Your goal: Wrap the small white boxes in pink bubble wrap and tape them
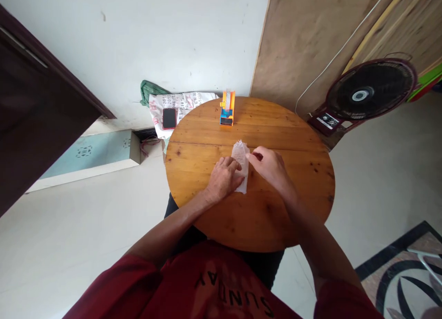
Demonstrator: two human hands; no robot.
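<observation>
A narrow, whitish, translucent bundle that looks like bubble wrap (241,151) lies lengthwise on the round wooden table (193,171). My left hand (223,175) rests over its left side, fingers bent and thumb across the lower part, holding it against the tabletop. At the upper right edge of the bundle is my right hand (269,165), its thumb and forefinger pinched together at the wrap. Whatever is inside the bundle cannot be made out. Beyond it stands an orange and blue tape dispenser (227,114) with a roll of clear tape.
A dark phone-like object (169,118) lies on a printed white sack (188,100) behind the table, beside a green bag (152,89). To the right stands a fan (373,95) with a cord. A white wall (193,38) rises at the back.
</observation>
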